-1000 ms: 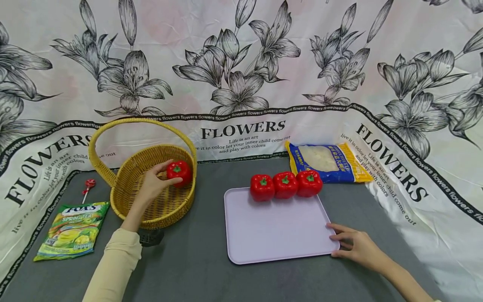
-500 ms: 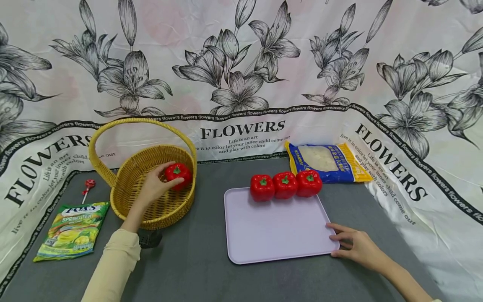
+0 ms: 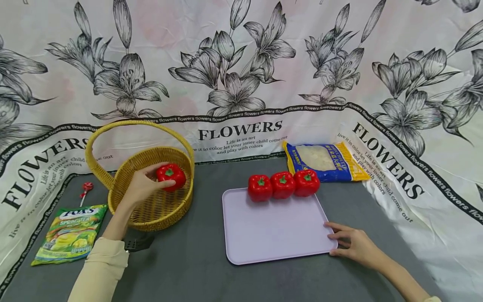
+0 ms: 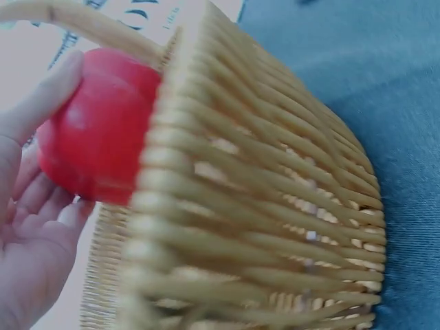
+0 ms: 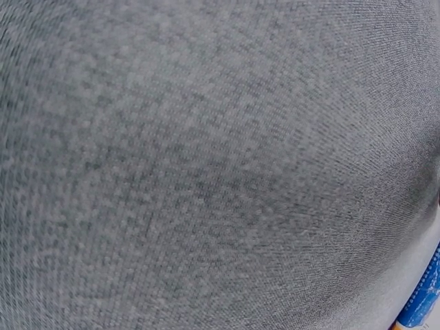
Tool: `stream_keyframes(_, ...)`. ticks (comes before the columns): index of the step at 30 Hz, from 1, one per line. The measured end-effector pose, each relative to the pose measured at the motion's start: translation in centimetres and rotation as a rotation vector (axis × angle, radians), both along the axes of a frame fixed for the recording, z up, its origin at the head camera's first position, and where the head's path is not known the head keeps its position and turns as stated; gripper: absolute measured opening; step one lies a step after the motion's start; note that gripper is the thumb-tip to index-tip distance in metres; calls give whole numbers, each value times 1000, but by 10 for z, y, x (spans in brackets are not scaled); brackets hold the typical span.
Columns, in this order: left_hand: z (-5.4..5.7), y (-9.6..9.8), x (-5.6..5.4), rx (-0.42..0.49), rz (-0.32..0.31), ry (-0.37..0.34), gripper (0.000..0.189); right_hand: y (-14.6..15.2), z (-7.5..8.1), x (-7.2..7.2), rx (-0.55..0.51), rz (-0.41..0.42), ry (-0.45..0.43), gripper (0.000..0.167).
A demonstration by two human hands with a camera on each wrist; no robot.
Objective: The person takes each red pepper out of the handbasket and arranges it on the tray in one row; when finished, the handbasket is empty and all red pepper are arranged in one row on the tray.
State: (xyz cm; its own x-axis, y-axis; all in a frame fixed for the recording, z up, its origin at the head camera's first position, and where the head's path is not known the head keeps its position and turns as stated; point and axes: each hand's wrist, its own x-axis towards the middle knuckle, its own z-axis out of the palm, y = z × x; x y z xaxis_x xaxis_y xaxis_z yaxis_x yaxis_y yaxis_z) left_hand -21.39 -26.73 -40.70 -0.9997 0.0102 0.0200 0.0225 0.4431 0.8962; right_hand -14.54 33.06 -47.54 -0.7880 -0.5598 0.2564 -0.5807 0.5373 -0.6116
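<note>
My left hand (image 3: 141, 184) grips a red bell pepper (image 3: 177, 173) with a green stem, thumb on one side and fingers on the other. It holds the pepper within the opening of a yellow wicker basket (image 3: 162, 222) with a tall hooped handle. In the left wrist view the pepper (image 4: 103, 127) shows close beside the woven rim, partly hidden by it. My right hand (image 3: 354, 244) touches the right edge of a pale lilac tray (image 3: 275, 230) near its front corner, fingers fairly straight. Three more red bell peppers (image 3: 283, 184) sit in a row at the tray's back edge.
A blue and yellow food packet (image 3: 324, 162) lies behind the tray on the right. Left of the basket are a green candy bag (image 3: 71, 233) and a red lollipop (image 3: 86, 187). A flower-printed cloth (image 3: 234, 63) hangs behind the grey table (image 3: 185, 268).
My left hand has drawn the pepper leftward, away from the basket's right side toward its middle. The right hand stays at the tray's edge, and the head view has shifted slightly.
</note>
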Motion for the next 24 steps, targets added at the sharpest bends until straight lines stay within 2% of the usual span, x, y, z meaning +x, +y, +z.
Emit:
stream_keyframes(7,24,-2,17,71,-12,-39,67,0,1,-1,14,4,4,37)
stream_keyframes(13,45,9,30,185,-33,-60,64,0,2,-1,26,4,-1,38)
stream_keyframes(16,56,18,35,198,-81,-62,61,0,2,-1,30,5,-1,38)
stream_keyframes(19,62,30,38,208,-156,-67,59,1,2,-1,31,3,-7,38)
stream_keyframes(21,63,40,38,214,-199,-69,59,1,2,-1,28,6,-4,38)
stream_keyframes(24,58,56,34,212,-245,-76,59,1,2,-1,26,8,-2,37)
